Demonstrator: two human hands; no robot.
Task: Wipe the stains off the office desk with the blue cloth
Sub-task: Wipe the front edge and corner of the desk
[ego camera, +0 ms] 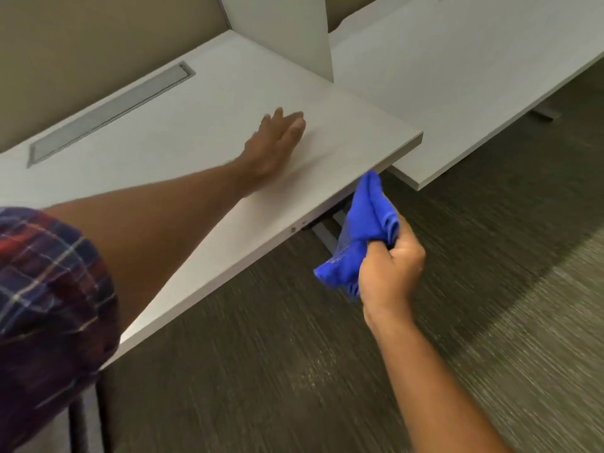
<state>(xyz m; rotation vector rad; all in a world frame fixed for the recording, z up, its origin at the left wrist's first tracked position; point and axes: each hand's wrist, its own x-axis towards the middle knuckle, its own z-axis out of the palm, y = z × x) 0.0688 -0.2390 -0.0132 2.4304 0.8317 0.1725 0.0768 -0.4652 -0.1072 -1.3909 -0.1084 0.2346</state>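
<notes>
The white office desk (202,103) runs from lower left to upper right. My left hand (277,138) lies flat on its top near the right corner, palm down, fingers together and holding nothing. My right hand (390,269) is off the desk, over the floor just past the front edge, fist closed around the bunched blue cloth (359,233). The cloth's top end reaches up to the underside of the desk edge. I cannot make out any stains on the desk top; the picture is blurred.
A grey cable tray lid (111,112) is set into the desk near the beige partition (81,37). A white divider panel (294,31) separates it from a second white desk (457,76) at right. Dark carpet (425,354) covers the floor. Grey desk legs (323,237) show below the edge.
</notes>
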